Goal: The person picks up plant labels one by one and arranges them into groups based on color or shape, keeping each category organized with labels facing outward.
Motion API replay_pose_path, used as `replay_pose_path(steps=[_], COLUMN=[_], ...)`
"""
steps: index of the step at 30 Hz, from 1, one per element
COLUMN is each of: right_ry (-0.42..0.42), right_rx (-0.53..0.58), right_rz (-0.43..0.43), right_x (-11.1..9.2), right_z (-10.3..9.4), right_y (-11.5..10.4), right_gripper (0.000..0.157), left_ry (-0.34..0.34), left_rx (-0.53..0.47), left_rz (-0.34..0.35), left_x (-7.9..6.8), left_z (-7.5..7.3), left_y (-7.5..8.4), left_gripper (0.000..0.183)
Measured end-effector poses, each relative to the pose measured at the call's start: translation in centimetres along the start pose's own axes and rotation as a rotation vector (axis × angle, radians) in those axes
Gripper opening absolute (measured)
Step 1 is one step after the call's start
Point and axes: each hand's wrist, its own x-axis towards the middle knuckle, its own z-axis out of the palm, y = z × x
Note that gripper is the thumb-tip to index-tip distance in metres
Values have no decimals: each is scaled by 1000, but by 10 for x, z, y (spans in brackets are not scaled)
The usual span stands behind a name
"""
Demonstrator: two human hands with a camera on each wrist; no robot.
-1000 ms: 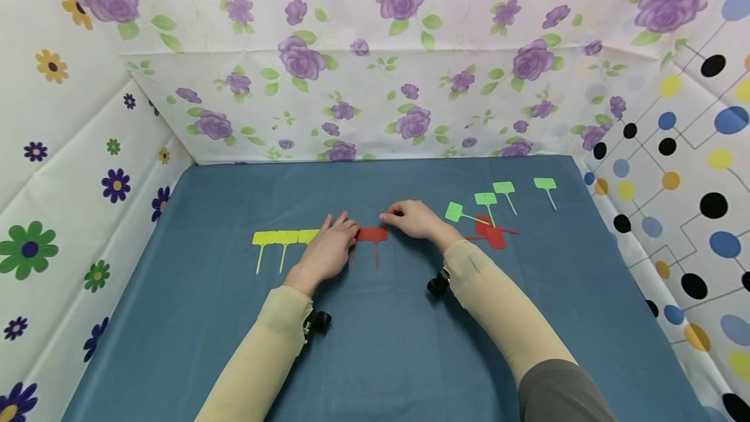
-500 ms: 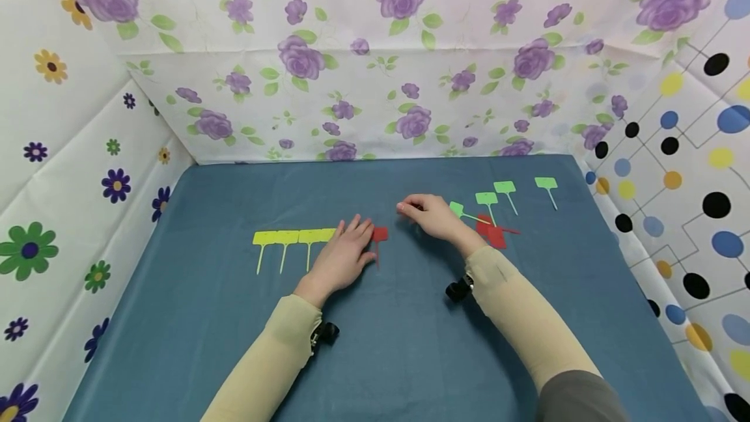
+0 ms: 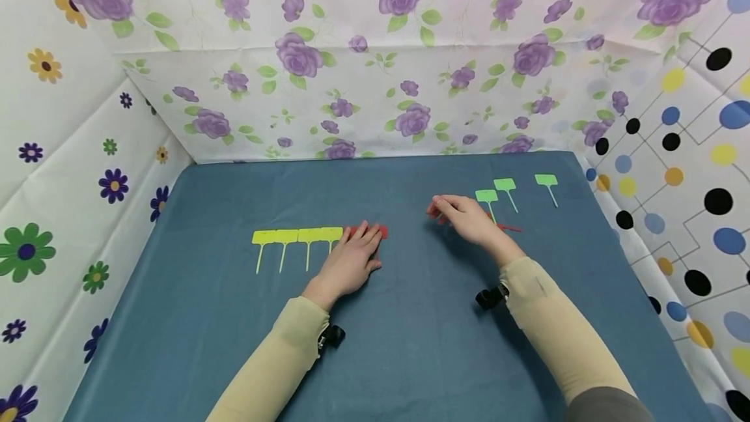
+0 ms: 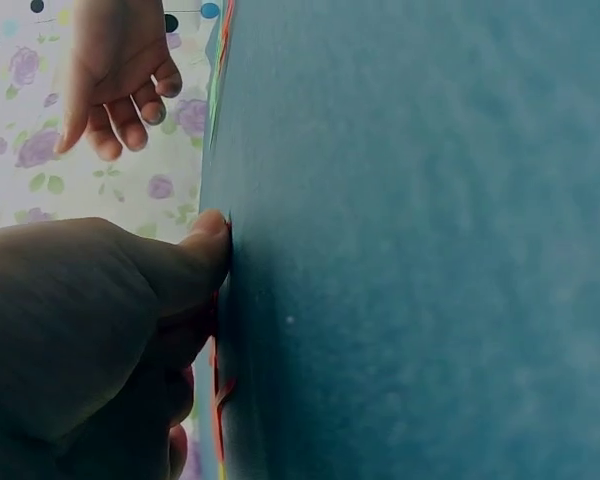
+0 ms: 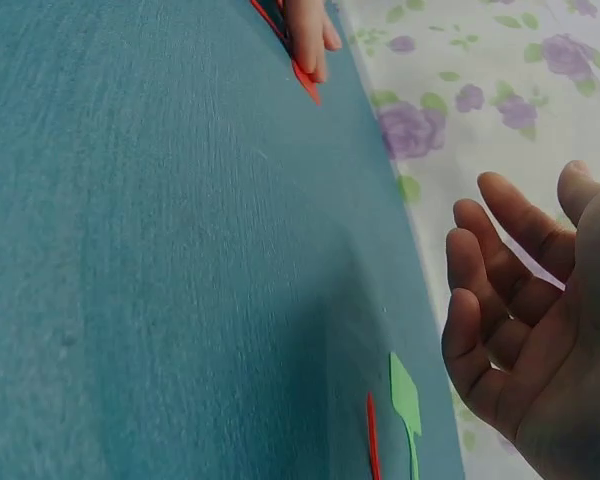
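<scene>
left hand is lying with fingers stretched out over the red plant labels, which are sitting at the right end of a row of yellow plant labels on the blue tabletop. right hand is hovering well apart from it, fingers loosely curled, basically holding nothing, with green plant labels lying nearby and a red stalk poking out beside the wrist
</scene>
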Motion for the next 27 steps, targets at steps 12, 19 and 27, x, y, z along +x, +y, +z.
replay_pose_path(steps=[12, 19, 27], right_ry=[68, 145, 138], right_rx=[57, -132, -295], right_rz=[115, 208, 278], right_x=[-24, -55, -83], right_z=[-33, -65, -76], right_y=[14, 38, 56], right_gripper=[61, 47, 47], left_ry=[-57, -69, -73], left_rx=[-12, -16, -13], left_rz=[-34, -33, -38], left_x=[4, 5, 4], left_z=[-6, -6, -8], left_y=[4, 7, 7], left_gripper=[67, 67, 67])
